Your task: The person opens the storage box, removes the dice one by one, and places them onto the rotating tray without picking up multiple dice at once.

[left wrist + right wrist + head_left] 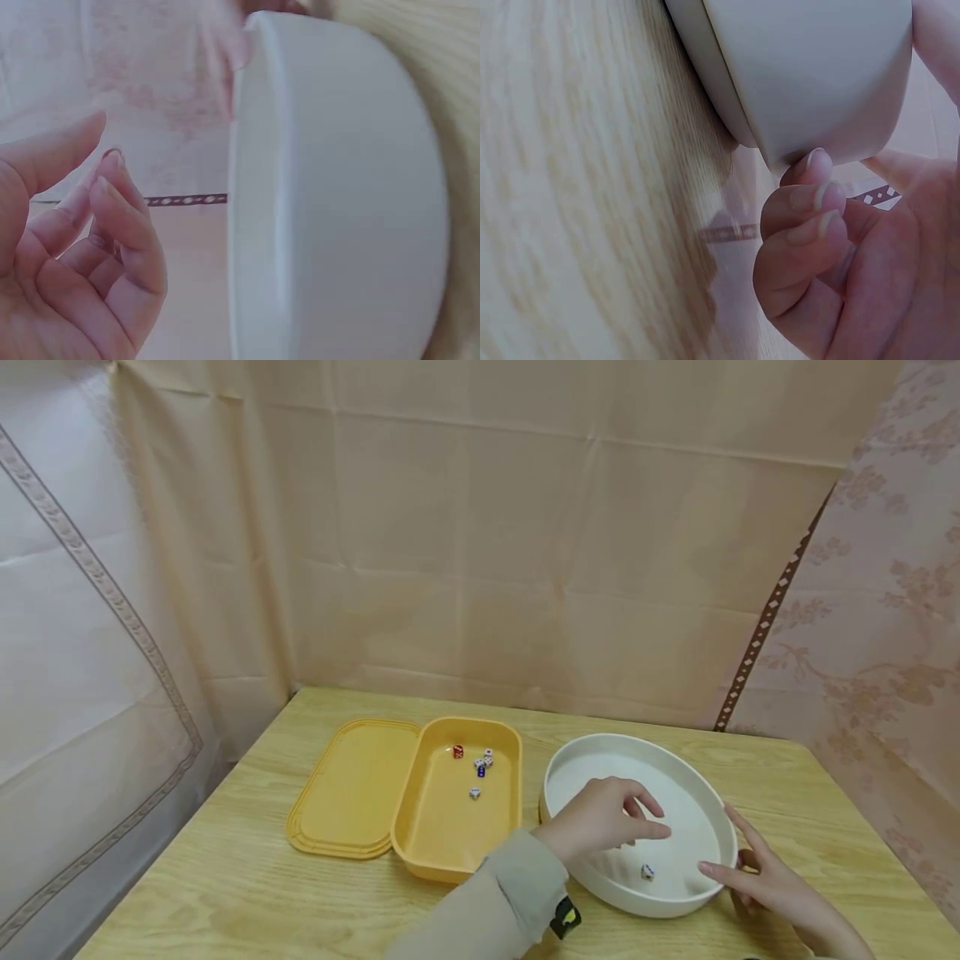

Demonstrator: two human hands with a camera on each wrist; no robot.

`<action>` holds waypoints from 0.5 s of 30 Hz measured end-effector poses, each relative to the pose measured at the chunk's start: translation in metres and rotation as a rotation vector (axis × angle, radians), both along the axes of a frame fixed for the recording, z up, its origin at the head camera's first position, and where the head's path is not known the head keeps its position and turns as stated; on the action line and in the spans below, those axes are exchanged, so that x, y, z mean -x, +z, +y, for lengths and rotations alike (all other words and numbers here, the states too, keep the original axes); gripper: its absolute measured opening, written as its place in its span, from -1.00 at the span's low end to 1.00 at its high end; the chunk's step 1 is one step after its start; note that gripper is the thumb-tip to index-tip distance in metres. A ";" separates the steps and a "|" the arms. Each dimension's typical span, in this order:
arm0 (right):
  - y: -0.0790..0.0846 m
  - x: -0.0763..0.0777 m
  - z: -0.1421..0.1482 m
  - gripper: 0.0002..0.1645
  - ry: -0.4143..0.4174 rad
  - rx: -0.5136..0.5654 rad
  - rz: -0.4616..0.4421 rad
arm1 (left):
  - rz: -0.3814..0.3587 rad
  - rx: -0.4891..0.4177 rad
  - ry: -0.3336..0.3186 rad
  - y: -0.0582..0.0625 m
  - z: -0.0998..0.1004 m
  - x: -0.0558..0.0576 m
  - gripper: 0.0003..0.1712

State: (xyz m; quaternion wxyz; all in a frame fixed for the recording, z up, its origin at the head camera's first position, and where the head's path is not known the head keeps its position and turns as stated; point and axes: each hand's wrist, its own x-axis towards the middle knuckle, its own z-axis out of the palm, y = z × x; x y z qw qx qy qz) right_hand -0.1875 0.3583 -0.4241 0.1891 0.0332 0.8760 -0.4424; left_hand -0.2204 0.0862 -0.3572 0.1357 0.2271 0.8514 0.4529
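My left hand (pixel 609 814) hovers over the round white tray (pixel 716 802), its thumb and fingers bent and apart. Nothing sits between those fingers in the left wrist view, where the left hand (pixel 90 247) is beside the tray's tall wall (pixel 360 187). One white die (pixel 647 872) lies on the tray floor below and right of that hand. At the tray's right side, my right hand (pixel 772 881) holds the rim, thumb over the edge. Curled fingers (pixel 802 225) of the right hand show against the outer wall in the right wrist view.
Left of the tray stands a yellow box (pixel 442 839) with a red die (pixel 458 751), a blue die (pixel 482 771) and several white dice (pixel 475 793). Its yellow lid (pixel 360 789) lies flat beside it. Cloth curtains (pixel 480 568) hang behind the wooden table (pixel 247 877).
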 end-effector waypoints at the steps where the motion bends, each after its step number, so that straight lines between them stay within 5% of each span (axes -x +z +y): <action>1: 0.000 0.000 0.000 0.27 0.002 0.001 -0.004 | -0.002 -0.018 0.001 0.004 -0.003 0.001 -0.81; 15: 0.000 0.003 0.001 0.29 -0.011 0.013 -0.033 | -0.184 -0.285 0.100 0.036 -0.059 0.030 -0.80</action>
